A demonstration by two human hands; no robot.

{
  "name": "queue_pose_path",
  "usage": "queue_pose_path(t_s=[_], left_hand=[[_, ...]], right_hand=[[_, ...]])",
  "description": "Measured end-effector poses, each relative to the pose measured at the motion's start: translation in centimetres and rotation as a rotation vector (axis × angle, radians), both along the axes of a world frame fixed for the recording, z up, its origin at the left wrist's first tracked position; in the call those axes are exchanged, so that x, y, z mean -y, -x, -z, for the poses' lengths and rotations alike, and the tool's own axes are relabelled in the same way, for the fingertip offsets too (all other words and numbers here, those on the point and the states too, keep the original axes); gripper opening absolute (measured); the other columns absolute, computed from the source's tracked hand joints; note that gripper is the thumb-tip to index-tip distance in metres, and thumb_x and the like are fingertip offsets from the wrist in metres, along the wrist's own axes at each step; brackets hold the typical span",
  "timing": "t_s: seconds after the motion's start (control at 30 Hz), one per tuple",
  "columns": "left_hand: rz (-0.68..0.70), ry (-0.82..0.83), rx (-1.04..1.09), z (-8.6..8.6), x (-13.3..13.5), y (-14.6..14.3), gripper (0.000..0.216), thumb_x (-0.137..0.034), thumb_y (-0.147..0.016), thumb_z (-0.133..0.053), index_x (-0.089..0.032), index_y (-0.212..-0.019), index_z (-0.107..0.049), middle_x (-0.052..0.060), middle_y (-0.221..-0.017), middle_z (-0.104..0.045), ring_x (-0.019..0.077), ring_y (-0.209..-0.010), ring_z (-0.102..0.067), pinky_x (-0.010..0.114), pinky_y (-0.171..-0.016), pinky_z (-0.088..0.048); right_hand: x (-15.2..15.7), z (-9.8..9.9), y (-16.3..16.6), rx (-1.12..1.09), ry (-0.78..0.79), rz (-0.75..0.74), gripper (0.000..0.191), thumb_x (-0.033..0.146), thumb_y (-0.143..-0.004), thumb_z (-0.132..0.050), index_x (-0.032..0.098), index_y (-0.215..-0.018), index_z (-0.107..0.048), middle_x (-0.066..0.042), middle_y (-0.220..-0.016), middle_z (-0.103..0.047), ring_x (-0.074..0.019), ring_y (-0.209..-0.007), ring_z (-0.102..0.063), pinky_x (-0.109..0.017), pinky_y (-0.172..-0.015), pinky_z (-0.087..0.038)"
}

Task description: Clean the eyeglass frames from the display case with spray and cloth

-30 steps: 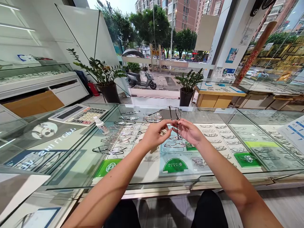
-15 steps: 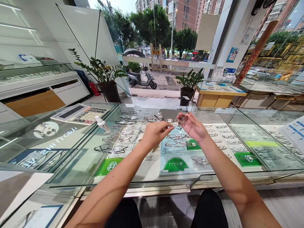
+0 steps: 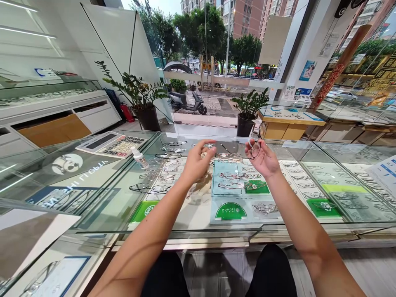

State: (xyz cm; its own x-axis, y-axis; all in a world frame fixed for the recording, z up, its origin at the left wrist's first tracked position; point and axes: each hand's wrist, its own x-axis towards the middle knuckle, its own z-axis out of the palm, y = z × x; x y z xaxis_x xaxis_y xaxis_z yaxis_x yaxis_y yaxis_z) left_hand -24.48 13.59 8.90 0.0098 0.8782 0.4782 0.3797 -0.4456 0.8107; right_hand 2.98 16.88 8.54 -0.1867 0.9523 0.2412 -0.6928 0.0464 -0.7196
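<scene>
In the head view, my right hand [image 3: 266,160] is raised over the glass counter, its fingers closed on a pair of dark-framed eyeglasses [image 3: 255,149]. The glasses are turned on end, one round lens above the other; my fingers hide part of the frame. My left hand [image 3: 199,161] is to their left, apart from them, with thumb and fingers spread and nothing visible between them. Several other eyeglasses [image 3: 150,188] lie on the counter around and below my hands. A green semicircular label [image 3: 231,211] is under the glass between my forearms.
A small white bottle [image 3: 139,158] stands on the counter at left, beside a large calculator [image 3: 111,144]. Glass display cases [image 3: 346,198] with more frames extend to the right. Potted plants [image 3: 246,119] stand beyond the counter, before the shop window.
My left hand has let go of the eyeglasses' thin arm and drawn away from them. My right hand has moved slightly right and up with the glasses. The view has shifted a little.
</scene>
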Motion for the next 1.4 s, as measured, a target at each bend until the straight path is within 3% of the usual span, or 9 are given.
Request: queue_pose_path(t_s=[0.1, 0.27, 0.37, 0.57, 0.73, 0.93, 1.13, 1.3, 1.4], left_hand=[[-0.098, 0.14, -0.012, 1.0, -2.3, 1.9, 0.04, -0.035, -0.103, -0.052, -0.018, -0.134, -0.069, 0.001, -0.084, -0.072, 0.0181, -0.062, -0.058, 0.03, -0.064, -0.049], [-0.275, 0.181, -0.332, 2.9, -4.5, 3.6, 0.047, -0.035, -0.103, -0.053, -0.019, -0.145, -0.064, 0.017, -0.133, -0.075, 0.0347, -0.121, -0.07, 0.048, -0.107, -0.053], [-0.329, 0.15, -0.404, 2.7, -4.4, 3.8, 0.052, -0.038, -0.103, -0.056, -0.014, -0.148, -0.064, 0.022, -0.15, -0.065, 0.0398, -0.142, -0.058, 0.054, -0.123, -0.043], [-0.93, 0.058, -0.135, 0.7, -4.2, 5.5, 0.06, -0.034, -0.099, -0.066, -0.019, -0.156, -0.057, 0.023, -0.175, -0.029, 0.0459, -0.163, -0.03, 0.065, -0.13, -0.031], [-1.176, 0.187, 0.016, 0.7, -4.9, 8.9, 0.081, -0.032, -0.097, -0.065, -0.014, -0.169, -0.033, 0.029, -0.183, 0.003, 0.0491, -0.171, -0.008, 0.072, -0.131, -0.023], [-1.169, 0.382, 0.117, 1.0, -5.9, 11.3, 0.073, -0.041, -0.095, -0.065, -0.011, -0.159, -0.045, 0.031, -0.184, 0.012, 0.0543, -0.171, 0.004, 0.081, -0.128, -0.018], [-1.118, 0.507, 0.172, 1.1, -6.3, 11.7, 0.085, -0.046, -0.092, -0.065, -0.007, -0.161, -0.039, 0.037, -0.18, -0.008, 0.0557, -0.17, -0.003, 0.085, -0.127, -0.013], [-1.233, 0.171, 0.061, 0.0, -4.6, 10.2, 0.094, -0.04, -0.097, -0.063, -0.01, -0.176, -0.021, 0.032, -0.179, -0.014, 0.0462, -0.17, -0.015, 0.065, -0.135, -0.017], [-1.146, -0.099, -0.036, -0.9, -3.3, 8.5, 0.083, -0.036, -0.104, -0.053, -0.013, -0.177, -0.02, 0.027, -0.179, -0.011, 0.0409, -0.171, -0.013, 0.059, -0.138, -0.016]], right_hand=[[-0.5, 0.0, -0.5, 0.037, 0.017, 0.041, 0.011, 0.036, -0.093, -0.084, 0.033, -0.088, -0.075, 0.005, -0.11, -0.083, -0.0187, -0.117, -0.077, -0.042, -0.116, -0.059], [-1.1, 0.8, -0.4, 0.068, 0.023, 0.041, 0.014, 0.036, -0.088, -0.088, 0.032, -0.089, -0.075, 0.004, -0.109, -0.084, -0.0187, -0.111, -0.078, -0.041, -0.111, -0.061], [-1.2, 1.1, -0.4, 0.07, 0.004, 0.014, 0.017, 0.037, -0.085, -0.092, 0.031, -0.09, -0.076, 0.004, -0.109, -0.084, -0.0175, -0.109, -0.079, -0.037, -0.105, -0.064], [-1.2, 1.2, -0.6, 0.069, -0.01, -0.021, 0.02, 0.037, -0.082, -0.095, 0.031, -0.09, -0.078, 0.006, -0.106, -0.083, -0.0157, -0.108, -0.079, -0.031, -0.097, -0.065], [-0.9, 1.1, -0.4, 0.116, 0.012, 0.017, 0.012, 0.037, -0.089, -0.089, 0.034, -0.091, -0.077, 0.004, -0.107, -0.083, -0.0193, -0.108, -0.079, -0.041, -0.107, -0.063], [-0.7, 0.9, -0.5, 0.087, 0.027, -0.028, 0.015, 0.036, -0.086, -0.092, 0.034, -0.09, -0.077, 0.006, -0.103, -0.082, -0.017, -0.108, -0.078, -0.037, -0.107, -0.063], [-0.7, 0.9, -0.5, 0.101, 0.046, -0.003, 0.015, 0.037, -0.088, -0.089, 0.033, -0.089, -0.075, 0.005, -0.104, -0.083, -0.0192, -0.109, -0.079, -0.043, -0.112, -0.062], [-0.6, 0.8, -0.4, 0.064, 0.04, -0.02, 0.018, 0.037, -0.085, -0.092, 0.033, -0.09, -0.075, 0.007, -0.104, -0.083, -0.0171, -0.108, -0.079, -0.04, -0.111, -0.062], [-0.5, 0.7, -0.3, 0.074, 0.024, -0.007, 0.017, 0.039, -0.087, -0.09, 0.033, -0.089, -0.075, 0.005, -0.108, -0.084, -0.0186, -0.111, -0.078, -0.042, -0.112, -0.061]])
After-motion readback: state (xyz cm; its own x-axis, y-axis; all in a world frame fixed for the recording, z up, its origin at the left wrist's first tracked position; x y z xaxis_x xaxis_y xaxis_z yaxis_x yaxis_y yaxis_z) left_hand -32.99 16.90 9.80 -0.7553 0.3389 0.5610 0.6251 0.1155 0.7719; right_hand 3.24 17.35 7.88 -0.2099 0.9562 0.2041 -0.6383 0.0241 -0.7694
